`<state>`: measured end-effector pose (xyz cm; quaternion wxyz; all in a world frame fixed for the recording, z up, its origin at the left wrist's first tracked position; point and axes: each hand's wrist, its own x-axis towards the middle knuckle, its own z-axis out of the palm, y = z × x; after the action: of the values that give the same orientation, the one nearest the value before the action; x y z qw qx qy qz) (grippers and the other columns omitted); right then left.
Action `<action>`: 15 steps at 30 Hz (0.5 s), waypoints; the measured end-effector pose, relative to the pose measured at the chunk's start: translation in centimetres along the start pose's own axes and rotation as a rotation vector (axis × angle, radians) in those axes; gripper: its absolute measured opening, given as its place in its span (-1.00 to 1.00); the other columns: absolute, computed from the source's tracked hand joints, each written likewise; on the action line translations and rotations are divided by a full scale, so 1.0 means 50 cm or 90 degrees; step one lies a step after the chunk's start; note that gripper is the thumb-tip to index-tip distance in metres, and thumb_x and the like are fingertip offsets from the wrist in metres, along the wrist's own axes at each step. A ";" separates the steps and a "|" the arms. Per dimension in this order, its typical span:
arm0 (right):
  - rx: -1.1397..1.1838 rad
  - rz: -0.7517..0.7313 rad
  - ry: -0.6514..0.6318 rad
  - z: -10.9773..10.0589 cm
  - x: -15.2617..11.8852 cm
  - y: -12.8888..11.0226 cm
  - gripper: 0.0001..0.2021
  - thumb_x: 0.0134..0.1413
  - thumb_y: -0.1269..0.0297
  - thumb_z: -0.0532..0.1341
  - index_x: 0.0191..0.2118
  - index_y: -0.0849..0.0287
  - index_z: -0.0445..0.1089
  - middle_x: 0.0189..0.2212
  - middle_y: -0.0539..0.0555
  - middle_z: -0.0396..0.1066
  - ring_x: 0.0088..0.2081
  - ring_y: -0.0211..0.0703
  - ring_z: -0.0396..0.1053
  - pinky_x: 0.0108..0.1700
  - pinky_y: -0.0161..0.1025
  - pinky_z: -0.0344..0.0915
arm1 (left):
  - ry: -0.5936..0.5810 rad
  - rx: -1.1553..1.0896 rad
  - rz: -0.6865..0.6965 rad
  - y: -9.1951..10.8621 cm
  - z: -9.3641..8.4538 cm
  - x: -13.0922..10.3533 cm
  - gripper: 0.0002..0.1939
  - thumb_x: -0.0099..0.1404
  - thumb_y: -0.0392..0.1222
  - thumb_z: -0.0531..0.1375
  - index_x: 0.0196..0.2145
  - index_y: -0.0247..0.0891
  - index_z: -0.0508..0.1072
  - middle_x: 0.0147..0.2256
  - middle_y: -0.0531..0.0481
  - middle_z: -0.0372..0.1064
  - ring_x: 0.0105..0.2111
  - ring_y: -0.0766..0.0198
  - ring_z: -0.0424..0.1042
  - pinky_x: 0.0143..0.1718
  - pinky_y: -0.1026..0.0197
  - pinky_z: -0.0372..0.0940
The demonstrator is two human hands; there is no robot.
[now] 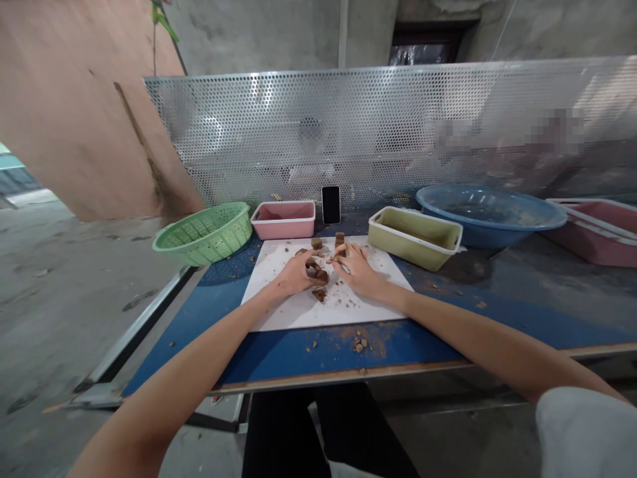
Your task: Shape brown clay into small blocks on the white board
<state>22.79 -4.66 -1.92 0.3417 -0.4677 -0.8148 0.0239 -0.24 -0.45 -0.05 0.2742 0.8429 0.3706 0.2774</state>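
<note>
My left hand (pixel 296 273) curls its fingers round a dark brown lump that looks like clay or soil (pixel 319 274), low over a white board (pixel 279 315). Close to it, my right hand (pixel 357 272) has its thumb and fingers drawn together; whatever is between them is too small to make out. Just in front of the left hand lies a loose brown chunk (pixel 319 293). Beyond the hands stand a blocky brown piece (pixel 316 243) and a taller brown block (pixel 340 239), the latter partly hidden by my right fingers. Crumbs are scattered over the board.
Behind the board are a green basket (pixel 209 236), a pink bin (pixel 283 229), an upright phone (pixel 331 204) and an olive bin (pixel 413 242). A blue basin (pixel 490 212) and red bins (pixel 597 236) stand right. Pebbles (pixel 361 344) lie near the table edge, a perforated metal screen (pixel 368 133) behind.
</note>
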 end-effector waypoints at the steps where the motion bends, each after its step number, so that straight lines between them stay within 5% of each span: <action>1: -0.001 -0.001 0.000 0.000 0.000 0.000 -0.57 0.52 0.12 -0.03 -0.12 0.12 0.58 0.04 0.26 0.38 0.16 0.19 0.27 0.22 0.24 0.15 | -0.003 0.006 0.002 0.000 0.000 0.000 -0.28 0.04 -0.17 0.50 0.17 -0.16 0.47 -0.15 -0.06 0.59 -0.09 0.05 0.57 0.02 0.02 0.42; 15: 0.002 -0.064 -0.117 -0.015 -0.004 -0.011 -0.54 0.54 0.13 -0.04 -0.07 0.01 0.65 0.20 0.19 0.34 0.25 0.17 0.13 0.32 0.28 0.07 | -0.011 -0.054 -0.016 0.007 0.000 -0.004 -0.18 0.07 -0.08 0.51 0.24 -0.20 0.33 -0.06 -0.14 0.62 -0.10 0.03 0.62 -0.04 0.06 0.44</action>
<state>22.90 -5.35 -1.26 0.2669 -0.4214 -0.8652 0.0509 -0.21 -0.78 0.14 0.3165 0.8281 0.3666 0.2823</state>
